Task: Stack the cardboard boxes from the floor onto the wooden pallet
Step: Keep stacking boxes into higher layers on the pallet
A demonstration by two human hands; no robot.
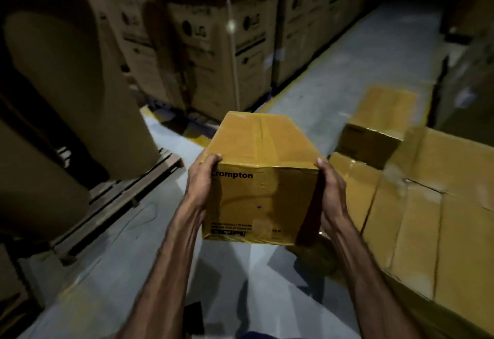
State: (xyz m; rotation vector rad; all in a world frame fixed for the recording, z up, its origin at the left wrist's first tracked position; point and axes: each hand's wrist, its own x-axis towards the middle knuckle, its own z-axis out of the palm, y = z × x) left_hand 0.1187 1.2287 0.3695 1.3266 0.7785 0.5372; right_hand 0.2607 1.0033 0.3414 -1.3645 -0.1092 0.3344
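two bare forearms reach forward from the bottom edge, and between them one yellow cardboard box is carried clear of the grey concrete floor. on its near left edge the left hand clamps the side, thumb hooked over the top corner and the fingers out of sight behind the wall. the box is a long rectangular carton, its top sealed with glossy tape running lengthwise, its near face smooth and printed "crompton" in dark letters with small blurred print along the bottom. the right hand presses the opposite side, thumb tip on the upper corner, the palm flat against the wall and the fingers hidden.

far left, one wooden pallet of dark slatted boards lies on the floor, well apart from the held box; tall dull-brown cartons with curved, rounded fronts stand on it. behind the held box, a row of large brown corrugated cartons marked "lg" is stacked at least two high; the dim light and blur do not allow an exact count. a yellow painted line runs along their foot.

right of the held box, more yellow cardboard boxes of the same taped, slightly creased kind lie packed side by side, just beside the right forearm. at least five show, one small box sitting on top of the others and another lying farther back; whether a pallet lies under them cannot be told.
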